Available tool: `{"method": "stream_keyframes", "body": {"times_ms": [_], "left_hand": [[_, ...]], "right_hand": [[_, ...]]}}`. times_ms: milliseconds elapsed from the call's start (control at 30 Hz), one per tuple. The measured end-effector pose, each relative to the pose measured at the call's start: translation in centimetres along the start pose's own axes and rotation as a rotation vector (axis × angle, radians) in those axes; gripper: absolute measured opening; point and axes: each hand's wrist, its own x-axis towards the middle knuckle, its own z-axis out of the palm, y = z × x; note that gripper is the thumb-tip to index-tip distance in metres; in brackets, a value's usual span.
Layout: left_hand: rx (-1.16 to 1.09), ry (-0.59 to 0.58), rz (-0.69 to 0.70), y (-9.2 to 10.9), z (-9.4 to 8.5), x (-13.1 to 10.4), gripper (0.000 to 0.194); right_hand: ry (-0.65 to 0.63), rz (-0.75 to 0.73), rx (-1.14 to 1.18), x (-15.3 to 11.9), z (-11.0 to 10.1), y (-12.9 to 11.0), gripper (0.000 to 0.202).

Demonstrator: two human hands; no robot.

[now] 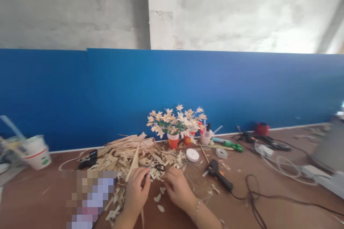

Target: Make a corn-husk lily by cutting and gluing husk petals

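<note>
My left hand (138, 188) is at the front of a pile of dry, pale husk strips (126, 150), its fingers curled and the thumb bent towards them. Whatever lies between the fingertips is too blurred to make out. Opposite it, my right hand (177, 187) curls its fingers down at the edge of the scraps, its fingertips hidden. Scissors (160, 167) with black handles lie on the pile just beyond and between both hands. A few cut petal-shaped pieces (157, 198) rest on the brown table between my wrists.
Pale husk flowers stand in a red-and-white cup (173, 141) behind the pile. To the right are a white ribbon roll (192, 155), a tape roll (221, 153), a black glue gun (219, 176) and trailing cables (252, 195). A white tub (39, 153) stands far left; a blue partition (172, 86) backs the table.
</note>
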Motion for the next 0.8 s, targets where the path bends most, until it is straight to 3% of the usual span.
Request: {"method": "stream_keyframes", "body": {"times_ms": [233,533,667,733,800], "left_hand": [[-0.037,-0.043,-0.069,1.2,0.0,0.4,0.024],[-0.051,-0.069,-0.049,1.0,0.0,0.2,0.025],[-0.034,-0.029,-0.013,0.3,0.1,0.0,0.021],[-0.025,-0.020,0.007,-0.2,0.3,0.0,0.020],[-0.016,-0.011,0.032,-0.5,0.4,0.0,0.020]], "right_hand": [[-0.066,-0.013,-0.030,0.3,-0.2,0.3,0.030],[-0.069,0.025,-0.104,0.9,-1.3,-0.2,0.021],[-0.138,0.287,-0.350,2.5,-4.4,1.6,0.018],[-0.141,0.508,-0.497,3.3,-6.5,3.9,0.021],[-0.118,0.617,-0.543,3.9,-8.4,6.7,0.025]]}}
